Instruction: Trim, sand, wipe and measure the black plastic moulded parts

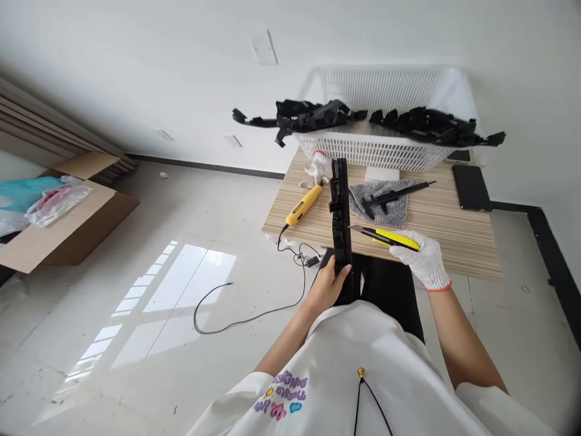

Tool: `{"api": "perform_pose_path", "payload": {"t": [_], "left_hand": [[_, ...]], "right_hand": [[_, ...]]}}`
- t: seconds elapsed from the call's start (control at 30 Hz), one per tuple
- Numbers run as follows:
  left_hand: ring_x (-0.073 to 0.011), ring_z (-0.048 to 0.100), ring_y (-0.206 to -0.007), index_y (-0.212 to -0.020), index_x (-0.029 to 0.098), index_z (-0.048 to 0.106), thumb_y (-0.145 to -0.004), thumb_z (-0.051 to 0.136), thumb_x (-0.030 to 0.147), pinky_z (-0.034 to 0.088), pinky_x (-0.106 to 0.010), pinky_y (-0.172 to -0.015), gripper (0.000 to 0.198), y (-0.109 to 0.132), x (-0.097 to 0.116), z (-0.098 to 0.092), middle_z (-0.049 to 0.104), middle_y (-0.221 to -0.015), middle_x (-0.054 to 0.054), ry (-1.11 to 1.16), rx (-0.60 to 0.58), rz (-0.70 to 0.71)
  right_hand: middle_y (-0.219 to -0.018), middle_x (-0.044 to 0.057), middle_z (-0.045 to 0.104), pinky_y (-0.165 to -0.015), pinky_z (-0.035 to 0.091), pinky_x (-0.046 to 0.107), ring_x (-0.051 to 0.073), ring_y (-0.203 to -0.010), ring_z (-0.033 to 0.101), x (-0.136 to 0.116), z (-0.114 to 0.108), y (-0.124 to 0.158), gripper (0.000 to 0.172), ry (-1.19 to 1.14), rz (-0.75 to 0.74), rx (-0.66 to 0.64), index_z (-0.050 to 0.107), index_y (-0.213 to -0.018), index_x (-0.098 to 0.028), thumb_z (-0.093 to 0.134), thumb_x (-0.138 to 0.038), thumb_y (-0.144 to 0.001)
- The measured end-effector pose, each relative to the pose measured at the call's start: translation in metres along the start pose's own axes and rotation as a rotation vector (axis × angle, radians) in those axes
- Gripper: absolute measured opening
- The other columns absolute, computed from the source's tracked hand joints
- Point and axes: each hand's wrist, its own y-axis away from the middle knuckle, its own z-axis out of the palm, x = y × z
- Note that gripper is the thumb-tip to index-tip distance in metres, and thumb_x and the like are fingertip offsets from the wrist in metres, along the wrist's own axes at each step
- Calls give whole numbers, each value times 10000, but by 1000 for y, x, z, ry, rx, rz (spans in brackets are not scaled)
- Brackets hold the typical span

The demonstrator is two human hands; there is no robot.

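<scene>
I am seeing my left hand (pixel 330 283) wrapping tight around the foot of the black strip (pixel 340 206), holding it upright at frame centre. My gloved right hand (pixel 424 259) is clenching the knife (pixel 385 237), its blade touching the strip's right edge near mid-length, so I judge the cutting partway. More strips are lying across the basket (pixel 363 151) above. The table (pixel 454 242) edge is sitting close behind, and open floor is lying left.

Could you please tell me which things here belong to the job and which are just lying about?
In use: black plastic strip in left hand, yellow utility knife in right hand.
Lying about: yellow corded tool, caliper, grey cloth, phone.
</scene>
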Motion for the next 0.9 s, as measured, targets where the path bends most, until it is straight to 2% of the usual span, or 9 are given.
{"api": "perform_pose_path", "payload": {"t": [0.1, 0.23, 0.3, 0.53, 0.73, 0.9], "left_hand": [[-195, 674, -781, -1104, 205, 573, -943, 480, 555, 549, -312, -708, 396, -15, 17, -1, 683, -857, -48, 73, 41, 34], [-145, 583, -471, -968, 196, 527, -904, 473, 646, 520, -274, -465, 457, -34, 28, 0, 598, -633, 18, 294, -25, -131], [-136, 564, -421, -948, 194, 513, -887, 493, 658, 508, -260, -420, 469, -40, 30, 0, 586, -587, 31, 360, -31, -179], [-152, 592, -400, -891, 180, 544, -845, 583, 633, 496, -252, -388, 457, -53, 40, -2, 608, -557, 18, 380, 12, -193], [-159, 601, -436, -811, 173, 565, -878, 586, 548, 467, -241, -411, 382, -69, 48, -8, 587, -537, 13, 254, 57, -114], [-172, 615, -458, -796, 173, 552, -920, 536, 506, 475, -261, -445, 355, -76, 48, -10, 643, -603, -28, 190, 11, -62]], "right_hand": [[-727, 29, 723, -474, 470, 265, 133, -517, 564, 4, -2, -2, 504, -74, 59, 74, 737, -1138, -158, 773, -437, -721], [-945, 68, 766, -637, 549, 292, 208, -771, 682, 0, -1, -4, 440, 47, -10, 15, 759, -1106, -201, 767, -425, -728], [-990, 65, 765, -683, 555, 292, 218, -831, 692, -2, 0, -4, 424, 73, -10, 37, 760, -1099, -217, 753, -442, -740], [-689, 8, 690, -479, 440, 264, 153, -548, 576, -5, 5, -6, 458, 57, 80, 58, 736, -1094, -208, 722, -497, -738], [-642, -7, 617, -447, 378, 255, 115, -481, 468, -9, 5, -10, 402, -5, 72, -23, 714, -1011, -201, 701, -502, -745], [-656, -27, 565, -444, 320, 230, 89, -492, 409, -8, 4, -9, 363, -57, 69, -63, 678, -1012, -207, 679, -493, -788]]}}
